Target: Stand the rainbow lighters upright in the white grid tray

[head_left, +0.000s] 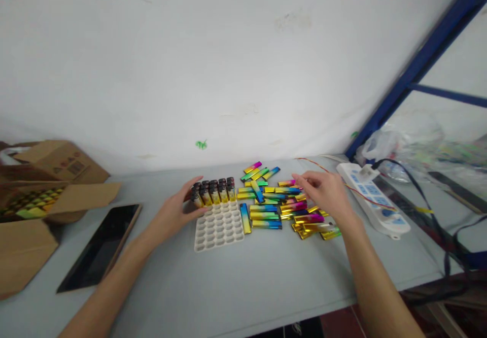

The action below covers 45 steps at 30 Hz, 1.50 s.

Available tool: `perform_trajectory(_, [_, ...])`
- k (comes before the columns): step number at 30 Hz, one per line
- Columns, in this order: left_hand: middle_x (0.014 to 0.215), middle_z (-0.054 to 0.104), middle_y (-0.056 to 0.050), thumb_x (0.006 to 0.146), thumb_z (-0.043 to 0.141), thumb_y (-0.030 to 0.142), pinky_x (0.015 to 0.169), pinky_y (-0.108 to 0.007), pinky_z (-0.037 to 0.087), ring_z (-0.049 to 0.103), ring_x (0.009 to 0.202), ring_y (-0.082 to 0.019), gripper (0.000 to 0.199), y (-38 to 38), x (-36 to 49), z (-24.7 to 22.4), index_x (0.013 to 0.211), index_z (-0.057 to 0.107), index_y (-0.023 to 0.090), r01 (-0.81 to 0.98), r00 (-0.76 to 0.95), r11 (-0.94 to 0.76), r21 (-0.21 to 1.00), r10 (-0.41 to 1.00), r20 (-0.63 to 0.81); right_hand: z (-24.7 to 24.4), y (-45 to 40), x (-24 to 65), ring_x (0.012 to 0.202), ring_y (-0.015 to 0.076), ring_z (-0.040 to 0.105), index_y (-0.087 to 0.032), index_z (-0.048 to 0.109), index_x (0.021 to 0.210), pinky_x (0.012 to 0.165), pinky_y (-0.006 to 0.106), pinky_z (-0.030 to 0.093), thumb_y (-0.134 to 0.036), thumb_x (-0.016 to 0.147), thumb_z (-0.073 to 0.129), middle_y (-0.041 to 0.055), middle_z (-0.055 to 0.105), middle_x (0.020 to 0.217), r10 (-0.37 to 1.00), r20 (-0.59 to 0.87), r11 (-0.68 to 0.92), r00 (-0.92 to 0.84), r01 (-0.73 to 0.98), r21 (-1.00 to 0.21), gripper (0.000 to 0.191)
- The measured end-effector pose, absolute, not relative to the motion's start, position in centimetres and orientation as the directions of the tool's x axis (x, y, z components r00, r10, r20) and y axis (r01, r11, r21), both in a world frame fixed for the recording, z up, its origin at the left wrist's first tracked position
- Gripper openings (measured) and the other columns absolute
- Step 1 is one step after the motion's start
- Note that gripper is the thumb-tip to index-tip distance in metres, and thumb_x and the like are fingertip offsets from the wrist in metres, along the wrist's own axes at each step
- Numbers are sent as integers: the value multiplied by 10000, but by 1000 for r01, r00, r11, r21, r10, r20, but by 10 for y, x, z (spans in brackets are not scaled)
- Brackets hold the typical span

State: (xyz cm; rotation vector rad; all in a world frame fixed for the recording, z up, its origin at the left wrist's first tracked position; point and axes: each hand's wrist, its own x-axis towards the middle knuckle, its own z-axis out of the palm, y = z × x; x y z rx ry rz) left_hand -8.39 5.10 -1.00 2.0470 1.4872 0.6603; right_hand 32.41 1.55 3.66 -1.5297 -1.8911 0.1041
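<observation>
Black-topped lighters with golden lower bodies stand upright in rows at the far end of a white pocketed tray. My left hand is around the left end of these rows, thumb in front and fingers behind, touching the lighters. To the right lies a loose pile of shiny lighter-sized casings in gold, blue, green and magenta. Above the pile's right side, my right hand pinches with thumb and forefinger at the magenta end of one casing. Its other fingers are curled under.
A black phone or tablet lies left of the tray. Open cardboard boxes stand at the far left, one holding more lighters. On the right are a white power strip, cables and clear plastic bags by a blue metal frame.
</observation>
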Motion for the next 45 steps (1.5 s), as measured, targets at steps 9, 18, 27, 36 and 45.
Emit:
perform_trajectory(9, [1503, 603, -142, 739, 771, 681, 1066, -491, 564, 686, 1253, -347, 1088, 48, -76, -6, 1629, 289, 282, 740, 240, -238, 629, 967, 83, 14, -37, 351, 1022, 256, 726, -248, 728, 1233, 921, 423, 582, -310, 1041, 559, 99, 758, 1155, 868, 443, 435, -226, 777, -455, 263])
perform_trajectory(18, [1534, 562, -145, 811, 714, 671, 1068, -505, 548, 699, 1205, -345, 1054, 44, -72, -3, 1652, 204, 293, 758, 216, -183, 626, 976, 24, -27, -59, 354, 1027, 260, 690, -248, 758, 1114, 890, 453, 603, -267, 1016, 627, 100, 723, 1108, 851, 463, 465, -248, 765, -446, 164])
perform_trajectory(27, [1479, 615, -131, 838, 658, 708, 1054, -517, 548, 719, 1175, -356, 1054, 41, -69, 8, 1663, 148, 296, 814, 197, -143, 563, 980, -36, -30, -71, 344, 1040, 251, 689, -264, 739, 1152, 925, 461, 588, -229, 1020, 623, 89, 734, 1110, 812, 527, 525, -250, 707, -473, 179])
perform_trajectory(36, [1553, 553, -141, 708, 779, 690, 1084, -517, 525, 679, 1252, -377, 1224, 47, -74, 0, 1664, 111, 318, 794, 195, -130, 594, 980, -46, -42, -85, 329, 1105, 268, 669, -289, 711, 1261, 943, 489, 567, -228, 1013, 635, 90, 733, 1183, 798, 518, 539, -308, 751, -382, 266])
perform_trajectory(45, [1579, 520, -162, 681, 782, 720, 1035, -493, 569, 718, 1181, -373, 1224, 49, -75, -1, 1654, 166, 305, 781, 193, -125, 612, 980, -46, -37, -87, 320, 1071, 258, 663, -259, 711, 1238, 903, 463, 563, -182, 1015, 621, 91, 747, 1154, 757, 524, 582, -389, 767, -271, 252])
